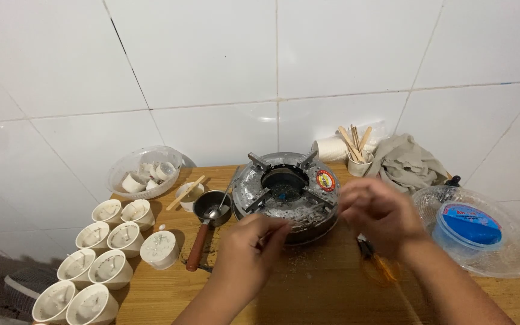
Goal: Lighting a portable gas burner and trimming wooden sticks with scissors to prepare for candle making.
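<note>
1. Here, the left hand (249, 250) hovers over the middle of the wooden surface (308, 295), just in front of the gas stove (286, 189); its fingers (275, 232) are pressed together, seemingly pinching a thin stick (270, 234), too small to tell for sure.
2. The right hand (380, 213) is blurred; whether its fingers are spread or pinching, I cannot tell. It is near the left, a little toward the right edge.
3. The stick's long axis seems to run between the hands; the left is nearer.
4. White cups (100, 265) with pale filling stand in rows along the left edge.
5. A small pot (212, 207) holds a spoon; a clear bowl (145, 171) at the back-left corner holds more cups; another cup (359, 162) holds wooden sticks.
</note>
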